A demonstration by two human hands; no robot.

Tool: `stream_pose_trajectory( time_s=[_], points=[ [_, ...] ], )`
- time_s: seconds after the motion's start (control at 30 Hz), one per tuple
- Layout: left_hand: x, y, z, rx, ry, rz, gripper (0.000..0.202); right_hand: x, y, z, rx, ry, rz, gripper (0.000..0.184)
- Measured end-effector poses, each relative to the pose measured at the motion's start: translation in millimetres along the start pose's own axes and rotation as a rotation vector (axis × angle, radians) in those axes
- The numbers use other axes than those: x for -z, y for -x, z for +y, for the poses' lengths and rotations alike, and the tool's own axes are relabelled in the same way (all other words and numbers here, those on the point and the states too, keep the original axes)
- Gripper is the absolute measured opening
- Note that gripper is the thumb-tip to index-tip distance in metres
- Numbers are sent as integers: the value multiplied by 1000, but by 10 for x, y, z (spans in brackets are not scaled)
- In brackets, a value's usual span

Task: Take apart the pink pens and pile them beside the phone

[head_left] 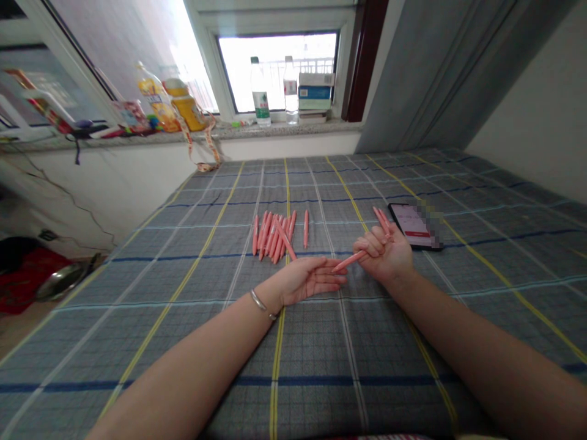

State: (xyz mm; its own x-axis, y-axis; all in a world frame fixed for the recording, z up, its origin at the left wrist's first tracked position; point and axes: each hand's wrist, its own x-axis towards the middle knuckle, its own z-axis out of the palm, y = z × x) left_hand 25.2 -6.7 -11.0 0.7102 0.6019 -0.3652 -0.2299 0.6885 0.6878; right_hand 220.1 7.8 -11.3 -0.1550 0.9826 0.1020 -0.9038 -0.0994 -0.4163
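Several pink pens point(274, 237) lie side by side in a loose bunch on the plaid cloth, one slanting across the others. A single pink pen point(306, 229) rests just right of the bunch. My right hand point(387, 253) is closed around pink pens: one pen point(351, 261) points down to the left, and the ends of others point(380, 219) stick up above the fist. My left hand point(312, 281), with a silver bracelet at the wrist, has its fingers stretched out. Its fingertips meet the tip of the slanted pen, and it lies just in front of the bunch.
A phone point(415, 226) with a lit screen lies behind my right hand. On the windowsill point(238, 129) stand a green-labelled bottle point(262, 101), a clear bottle point(290, 91), stacked boxes point(315, 91) and a yellow bottle point(188, 110). The cloth-covered surface point(183, 342) drops off at the left.
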Motion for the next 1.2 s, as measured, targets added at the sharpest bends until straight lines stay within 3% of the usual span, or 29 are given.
stream_pose_trajectory(
  time_s=[0.13,0.57,0.77,1.03,1.2],
  points=[
    [0,4,4,8,-2,4,31,-6,-1,6,-31,-65,-21,40],
    [-33,21,20,25,-4,24,31,-26,2,8,-9,12,18,40],
    [-34,24,21,31,-14,33,31,-39,14,-11,-109,42,38,45],
    [-22,21,14,26,-24,28,29,-14,9,-26,-124,87,-4,48],
    [-25,25,14,27,-22,30,29,-45,21,-25,-121,101,36,48]
  ],
)
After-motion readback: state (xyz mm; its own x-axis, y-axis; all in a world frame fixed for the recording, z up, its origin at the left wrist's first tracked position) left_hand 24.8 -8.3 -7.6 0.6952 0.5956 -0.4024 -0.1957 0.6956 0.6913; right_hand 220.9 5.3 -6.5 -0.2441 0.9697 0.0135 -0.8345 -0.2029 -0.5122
